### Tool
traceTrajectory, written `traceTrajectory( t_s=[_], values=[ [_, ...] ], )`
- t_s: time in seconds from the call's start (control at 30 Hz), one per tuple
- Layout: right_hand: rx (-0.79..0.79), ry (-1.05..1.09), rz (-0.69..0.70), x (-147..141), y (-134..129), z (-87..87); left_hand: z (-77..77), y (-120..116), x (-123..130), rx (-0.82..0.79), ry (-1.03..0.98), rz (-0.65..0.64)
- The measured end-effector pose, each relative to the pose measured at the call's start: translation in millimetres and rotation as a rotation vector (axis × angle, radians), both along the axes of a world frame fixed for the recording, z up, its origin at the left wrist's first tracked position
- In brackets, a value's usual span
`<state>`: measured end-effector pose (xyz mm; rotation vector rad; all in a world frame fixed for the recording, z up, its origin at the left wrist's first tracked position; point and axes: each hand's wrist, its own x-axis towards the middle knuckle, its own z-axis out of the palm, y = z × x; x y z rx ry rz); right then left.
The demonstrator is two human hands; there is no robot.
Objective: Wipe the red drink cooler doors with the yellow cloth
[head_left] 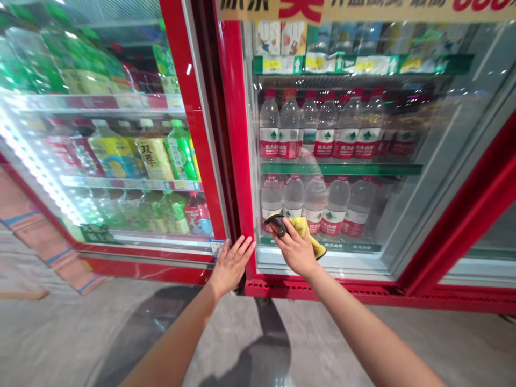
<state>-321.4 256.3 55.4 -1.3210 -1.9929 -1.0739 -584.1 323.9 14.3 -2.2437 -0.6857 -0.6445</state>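
My right hand (296, 250) is closed on a yellow cloth with a dark edge (316, 246), pressed near the lower left of the glass door (290, 263) of a red cooler. A black object (277, 221), too unclear to name, is at its fingertips. My left hand (231, 266) lies with fingers spread at the lower end of the red door frame (237, 161), holding nothing. Behind the glass stand rows of clear water bottles with red caps and labels (332, 207).
On the left stands another red-framed cooler (193, 134) with green and coloured drink bottles (155, 150). Boxes (52, 236) are stacked at the far left. Below is a grey floor (169, 322) with shadows. A wheel (264, 302) shows under the right cooler.
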Motion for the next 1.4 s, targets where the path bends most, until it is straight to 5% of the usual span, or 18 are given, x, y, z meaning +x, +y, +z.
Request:
traceTrajectory(
  t_s=[0.17, 0.27, 0.37, 0.5, 0.67, 0.9, 0.97, 1.13, 1.2, 1.4],
  values=[
    [-0.057, -0.200, 0.225, 27, -7, -6.1, -2.3, 1, -8, -0.030, 0.008, 0.033],
    [-0.028, -0.142, 0.155, 26, -7, 6.5, -2.2, -1, -12, -0.042, 0.016, 0.045],
    [0.013, -0.017, 0.041, -4, 3, 12.6, -1.6, -3, -15, -0.028, 0.016, 0.065],
    [0.006, -0.013, 0.082, -37, 17, -8.8, -2.3, -4, -17, -0.015, 0.027, 0.051],
    [-0.084, -0.200, 0.284, -26, 13, -32.2, -5.3, -4, -19, -0.017, 0.017, 0.006],
    [-0.063, -0.057, 0.216, -45, 18, 9.7, -6.1, -3, -26, -0.086, 0.015, 0.058],
    [-0.063, -0.060, 0.205, -54, 23, 1.7, -6.1, -4, -30, -0.092, 0.008, 0.101],
    [-0.206, -0.216, 0.319, -58, 24, -54.3, -6.4, -5, -43, -0.091, -0.003, 0.154],
    [-0.260, -0.267, 0.356, -59, 24, -60.3, -5.4, -5, -46, -0.079, -0.010, 0.150],
    [-0.078, -0.051, 0.188, -73, 30, -1.5, 2.7, -2, -43, -0.071, -0.091, 0.153]
  ],
)
